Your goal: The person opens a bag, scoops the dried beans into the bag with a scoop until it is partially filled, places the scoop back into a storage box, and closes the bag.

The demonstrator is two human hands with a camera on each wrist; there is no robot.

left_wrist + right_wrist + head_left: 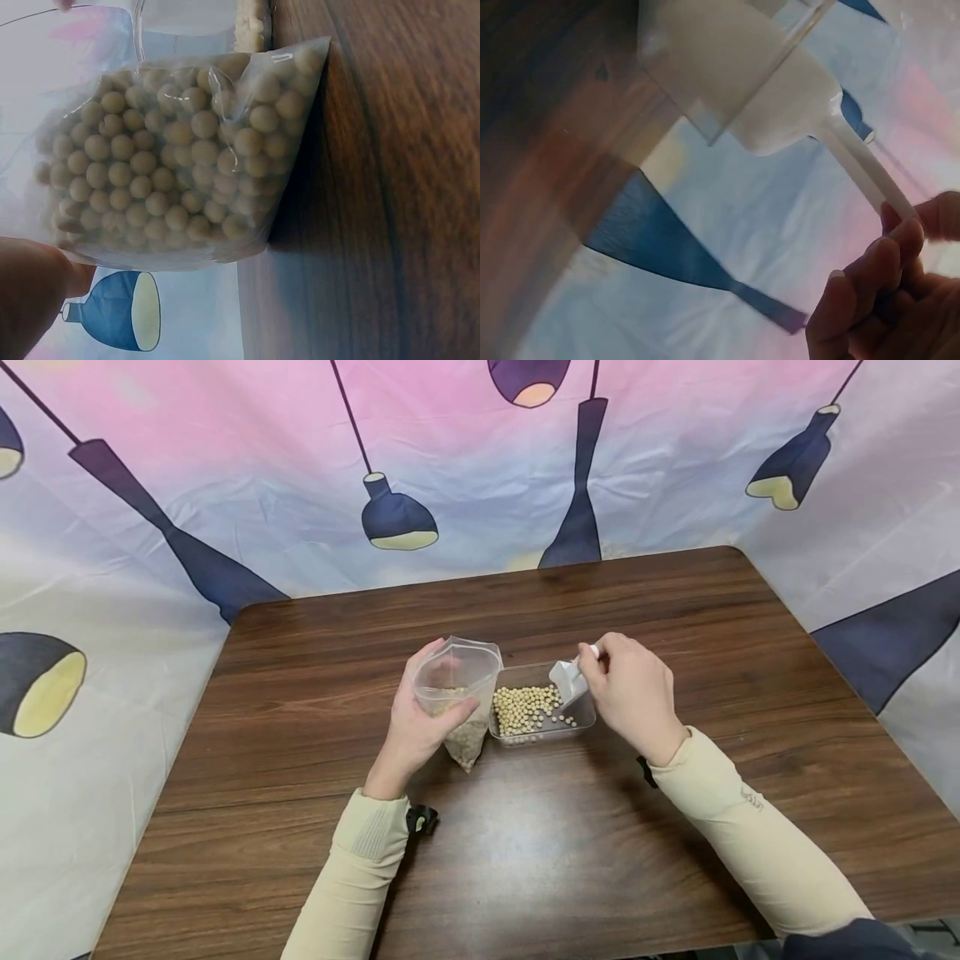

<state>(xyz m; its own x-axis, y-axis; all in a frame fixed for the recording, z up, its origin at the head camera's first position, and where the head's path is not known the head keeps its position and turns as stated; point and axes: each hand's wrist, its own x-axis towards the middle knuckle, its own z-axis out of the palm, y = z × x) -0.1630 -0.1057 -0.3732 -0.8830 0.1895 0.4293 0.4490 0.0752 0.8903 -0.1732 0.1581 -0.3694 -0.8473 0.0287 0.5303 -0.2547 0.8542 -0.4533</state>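
My left hand (420, 718) grips a clear plastic bag (459, 693) part-filled with pale round beans (165, 165), standing upright on the table with its mouth open. Right beside it sits a clear shallow container (542, 713) holding more beans (525, 708). My right hand (630, 693) pinches the handle of a small white scoop (570, 680), whose bowl dips into the container's right side. In the right wrist view the scoop (765, 82) lies against the container's clear wall, with my fingers (877, 300) curled round its handle.
The brown wooden table (525, 860) stretches around the container, with its far edge meeting a cloth backdrop (450, 468) printed with dark blue lamps. Cream sleeves (750, 835) cover both forearms.
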